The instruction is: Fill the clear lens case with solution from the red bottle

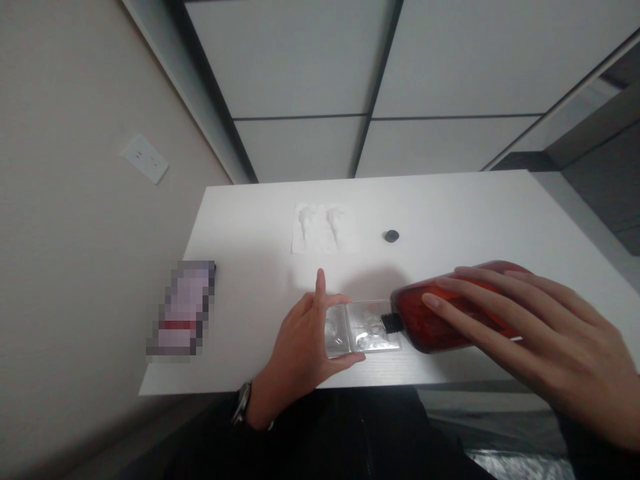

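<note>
A clear, shallow plastic tray [375, 325] with two sections lies near the table's front edge. My left hand [305, 333] grips it at its left end, thumb along the near edge, a finger at the far edge and the index finger raised. Above the tray's right end, my right hand [540, 327] holds a translucent red bottle [440, 317] tilted on its side. The bottle's dark threaded neck [392, 323] points left over the right section, uncapped. Whether liquid is flowing out cannot be made out. Shiny reflections cover the tray's surface.
A small dark round cap [391, 236] lies beyond the bottle. Farther back is a white sheet [320, 229] with two raised, crumpled-looking shapes. A pixelated flat object [185, 307] rests at the table's left edge. A wall with an outlet [145, 159] stands on the left.
</note>
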`<control>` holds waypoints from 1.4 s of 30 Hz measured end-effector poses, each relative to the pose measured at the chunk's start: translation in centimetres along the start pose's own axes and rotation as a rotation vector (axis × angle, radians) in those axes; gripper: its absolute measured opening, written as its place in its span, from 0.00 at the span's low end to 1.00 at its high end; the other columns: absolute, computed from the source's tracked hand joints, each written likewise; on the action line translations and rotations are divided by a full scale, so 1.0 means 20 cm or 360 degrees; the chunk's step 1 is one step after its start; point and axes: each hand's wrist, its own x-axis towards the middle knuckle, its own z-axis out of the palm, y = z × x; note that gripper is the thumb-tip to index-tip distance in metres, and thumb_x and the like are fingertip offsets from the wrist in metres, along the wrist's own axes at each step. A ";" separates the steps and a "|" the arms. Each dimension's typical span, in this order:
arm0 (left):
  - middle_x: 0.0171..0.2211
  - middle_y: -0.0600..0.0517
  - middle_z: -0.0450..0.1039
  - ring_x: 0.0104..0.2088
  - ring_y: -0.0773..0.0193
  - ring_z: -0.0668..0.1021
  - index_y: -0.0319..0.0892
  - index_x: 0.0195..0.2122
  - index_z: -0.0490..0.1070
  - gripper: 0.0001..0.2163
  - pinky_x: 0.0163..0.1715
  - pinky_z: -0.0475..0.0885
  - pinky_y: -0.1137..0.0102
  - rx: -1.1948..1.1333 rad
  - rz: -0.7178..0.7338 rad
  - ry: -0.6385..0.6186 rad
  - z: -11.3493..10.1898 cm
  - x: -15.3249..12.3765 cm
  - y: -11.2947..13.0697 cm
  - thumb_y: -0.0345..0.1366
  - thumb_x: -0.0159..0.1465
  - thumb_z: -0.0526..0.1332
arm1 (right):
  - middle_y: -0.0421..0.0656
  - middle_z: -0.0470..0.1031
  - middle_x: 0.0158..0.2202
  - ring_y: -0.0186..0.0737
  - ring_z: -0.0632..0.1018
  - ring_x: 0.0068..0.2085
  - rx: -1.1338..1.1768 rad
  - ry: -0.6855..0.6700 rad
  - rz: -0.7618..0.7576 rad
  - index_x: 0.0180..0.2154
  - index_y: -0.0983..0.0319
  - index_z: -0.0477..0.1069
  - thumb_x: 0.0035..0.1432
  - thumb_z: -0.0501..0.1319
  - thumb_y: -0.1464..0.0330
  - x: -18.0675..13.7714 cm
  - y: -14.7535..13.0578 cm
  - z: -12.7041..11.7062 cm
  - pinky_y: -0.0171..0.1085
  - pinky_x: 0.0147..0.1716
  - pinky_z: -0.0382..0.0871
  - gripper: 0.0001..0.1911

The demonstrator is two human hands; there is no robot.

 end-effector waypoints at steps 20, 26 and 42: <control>0.57 0.47 0.81 0.55 0.42 0.82 0.56 0.77 0.15 0.82 0.56 0.81 0.46 0.0002 -0.0057 -0.0004 0.00 -0.01 -0.01 0.35 0.43 0.88 | 0.48 0.85 0.54 0.56 0.81 0.55 -0.0040 0.0123 -0.0057 0.80 0.64 0.40 0.72 0.49 0.85 0.06 0.00 0.01 0.52 0.55 0.69 0.41; 0.57 0.47 0.81 0.54 0.41 0.82 0.58 0.76 0.14 0.82 0.55 0.81 0.45 0.0000 -0.0061 -0.0018 0.00 0.00 0.00 0.35 0.44 0.88 | 0.47 0.86 0.54 0.55 0.80 0.55 -0.0032 0.0110 -0.0081 0.80 0.64 0.40 0.71 0.49 0.85 0.07 0.01 0.00 0.52 0.57 0.67 0.41; 0.57 0.46 0.81 0.55 0.41 0.82 0.57 0.76 0.14 0.82 0.56 0.80 0.43 -0.0042 -0.0048 -0.0008 -0.01 0.00 0.00 0.35 0.44 0.88 | 0.48 0.86 0.53 0.56 0.81 0.54 -0.0050 0.0100 -0.0053 0.80 0.64 0.39 0.69 0.50 0.87 0.07 0.01 -0.01 0.52 0.55 0.68 0.44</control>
